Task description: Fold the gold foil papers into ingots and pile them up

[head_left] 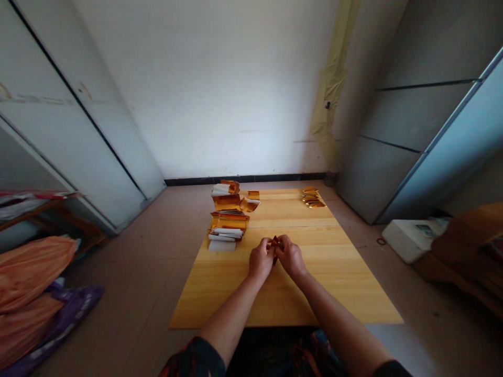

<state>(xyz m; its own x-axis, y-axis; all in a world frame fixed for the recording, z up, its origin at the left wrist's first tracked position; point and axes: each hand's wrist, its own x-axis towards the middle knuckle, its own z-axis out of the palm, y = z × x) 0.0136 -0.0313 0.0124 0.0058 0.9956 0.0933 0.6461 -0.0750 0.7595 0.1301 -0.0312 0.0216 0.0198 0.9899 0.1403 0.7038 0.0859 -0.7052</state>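
Close together over the middle of the wooden table (334, 272), my left hand (261, 258) and my right hand (290, 255) both pinch a small folded piece of shiny gold-brown paper (275, 241). Its pointed tip shows above the fingers, and a bit shows below them; the rest is hidden. At the table's left side lie stacks of gold paper sheets (230, 221) with white undersides, some curled. A smaller gold sheet (253, 195) lies beside them. Several folded gold paper pieces (312, 197) sit in a row at the far right corner.
A white wall (236, 94) stands behind the table. On the right are a grey refrigerator (416, 104) and a white box (411, 238) on the floor. Orange and purple bags (35, 293) lie at the left, near a white cabinet (78, 125).
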